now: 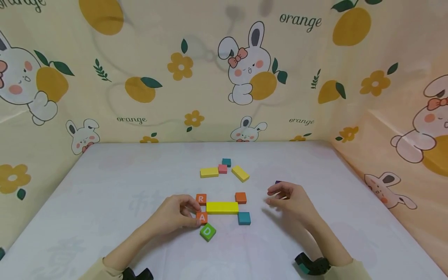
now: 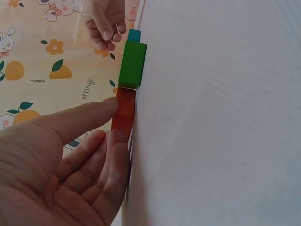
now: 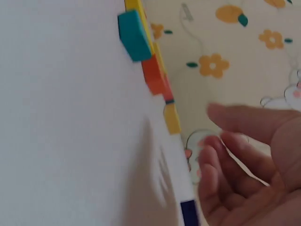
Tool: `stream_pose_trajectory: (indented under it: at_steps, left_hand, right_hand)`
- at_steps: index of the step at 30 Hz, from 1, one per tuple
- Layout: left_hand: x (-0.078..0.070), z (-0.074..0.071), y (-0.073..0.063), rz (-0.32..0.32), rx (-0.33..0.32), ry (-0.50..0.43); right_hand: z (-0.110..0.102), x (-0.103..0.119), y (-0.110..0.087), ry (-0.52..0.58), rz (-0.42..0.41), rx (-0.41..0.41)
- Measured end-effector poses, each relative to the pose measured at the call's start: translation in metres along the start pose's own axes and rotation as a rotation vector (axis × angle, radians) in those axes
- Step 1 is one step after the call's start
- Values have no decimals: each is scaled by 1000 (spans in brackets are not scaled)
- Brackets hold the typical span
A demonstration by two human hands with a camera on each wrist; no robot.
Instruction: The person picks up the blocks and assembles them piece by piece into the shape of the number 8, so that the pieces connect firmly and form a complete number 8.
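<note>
Pinching an orange square block lettered A [image 1: 202, 218] at the corner of a long yellow rectangular block [image 1: 222, 208]

The left hand [image 1: 175, 213] had its fingers clamped on the orange A block, with the thumb on one side and the curled fingers on the other. That block sat on the white table [image 1: 105, 186] at the near left corner of the long yellow block. A green square block lettered D [image 1: 208, 232] lay turned on its corner just below it, and an orange square block lettered R [image 1: 201, 199] stood at the far left corner. At the right end were a plain orange square block [image 1: 240, 198] and a teal square block [image 1: 244, 218]

The right hand [image 1: 292, 200] hung bent, its thumb and fingers apart and holding nothing, near a dark blue block [image 3: 190, 214] partly hidden in the head view

Farther back lay a short yellow rectangular block [image 1: 209, 172], a small pink block [image 1: 222, 169], a small teal block [image 1: 226, 162] and a slanted yellow rectangular block [image 1: 240, 173]. A cream backdrop [image 1: 203, 23] printed with rabbits and oranges rose behind the table
</note>
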State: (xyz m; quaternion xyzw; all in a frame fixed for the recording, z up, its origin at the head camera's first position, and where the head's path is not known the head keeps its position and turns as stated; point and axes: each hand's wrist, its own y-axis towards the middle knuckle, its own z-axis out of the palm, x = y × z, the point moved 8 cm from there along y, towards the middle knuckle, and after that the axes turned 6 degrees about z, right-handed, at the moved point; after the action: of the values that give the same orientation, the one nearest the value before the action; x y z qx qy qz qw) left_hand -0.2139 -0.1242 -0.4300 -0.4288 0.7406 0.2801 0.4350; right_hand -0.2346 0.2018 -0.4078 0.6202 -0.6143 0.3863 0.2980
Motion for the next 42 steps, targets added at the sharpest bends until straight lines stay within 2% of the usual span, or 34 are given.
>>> stream_pose_trajectory:
  at_steps: [5,9,13,18,25,31,42]
  left_hand:
    - [1,1,0,16,16,-20]
    - [1,2,1,15,23,-29]
    - [1,3,1,6,25,-27]
    - [1,3,2,-7,22,-16]
    - [1,4,3,-16,25,-18]
    - [1,4,3,-4,36,-18]
    - [7,3,1,-27,34,-27]
  right_hand:
    - [-25,-12,3,27,5,-149]
    - [-40,-19,4,13,-24,-195]
    - [-48,-27,6,-8,-20,-190]
    - [-51,-35,8,31,9,-160]
    - [-54,-43,10,58,53,-158]
    - [-54,-47,12,73,91,-142]
    - [-48,-49,21,120,193,-109]
